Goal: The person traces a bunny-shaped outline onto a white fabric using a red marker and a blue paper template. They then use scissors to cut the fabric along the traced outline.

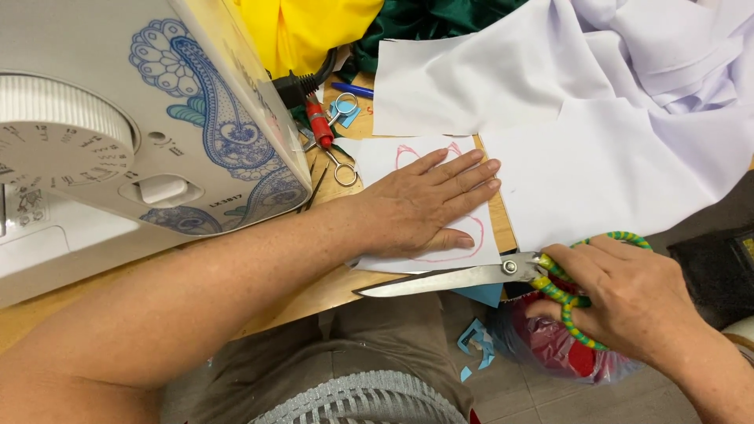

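The left hand [428,206] lies flat, fingers spread and pressed down, on a small white rectangle of fabric with a red outline drawn on it [408,161], which sits at the near edge of the wooden counter [322,290]. The right hand [620,294] is curled closed through the green-and-yellow wrapped handles of a pair of large steel tailor's scissors [463,279]. The blades are together, pointing left along the counter's near edge just below the white piece. As far as can be seen, the red outline is complete and no cut has entered it, so the marking looks done and the cutting still to do. Small scraps of blue material [475,345] lie on the floor below the near edge.

A larger sheet of white cloth [613,149] spreads over the counter's right side and far right corner. A white sewing machine with a blue paisley pattern on its casing [157,133] fills the left side; it carries a ribbed dial and a small printed label near its lower right, not read here. Behind the marked piece, a small pair of red-handled scissors [320,129] and a blue pen [352,89] lie near the far edge, beside a black plug [289,86]. Yellow cloth [306,27] and dark green cloth [440,20] are heaped at the far edge. A clear plastic bag holding something red [550,349] sits on the floor under the right hand.
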